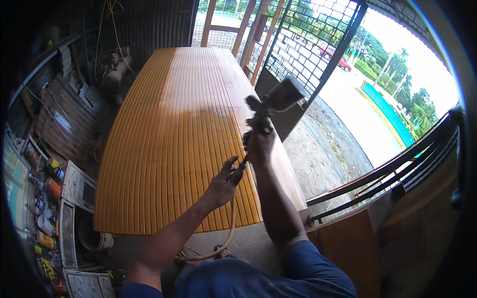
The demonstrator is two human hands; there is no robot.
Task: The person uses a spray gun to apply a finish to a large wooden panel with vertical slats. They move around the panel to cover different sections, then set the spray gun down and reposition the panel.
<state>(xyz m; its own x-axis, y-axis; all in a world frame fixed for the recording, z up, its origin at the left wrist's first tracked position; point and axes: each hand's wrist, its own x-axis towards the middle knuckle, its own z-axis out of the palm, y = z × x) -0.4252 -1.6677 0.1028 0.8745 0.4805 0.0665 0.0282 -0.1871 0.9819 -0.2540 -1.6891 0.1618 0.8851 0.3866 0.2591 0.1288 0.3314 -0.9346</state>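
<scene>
My right hand [260, 148] is closed around the handle of a spray gun [261, 111], raised over the right side of a large grooved wooden panel [169, 174]. The gun's dark cup [285, 94] tilts up to the right. Just below the grip, my left hand [222, 186] pinches the air hose [233, 218], which hangs down past the panel's near edge toward my feet. Glossy amber covers the panel's left side and near half. Its far middle and the smooth strip along the right are paler. The trigger finger is too blurred to make out.
Paint cans and bottles [45, 241] crowd the left beside pale carved doors [78, 186] and a bucket [94, 238]. A compressor-like tank [115, 74] stands at the far left. Beyond the panel, a metal grille gate [313, 35] opens onto a road. Dark railings [372, 191] run along the right.
</scene>
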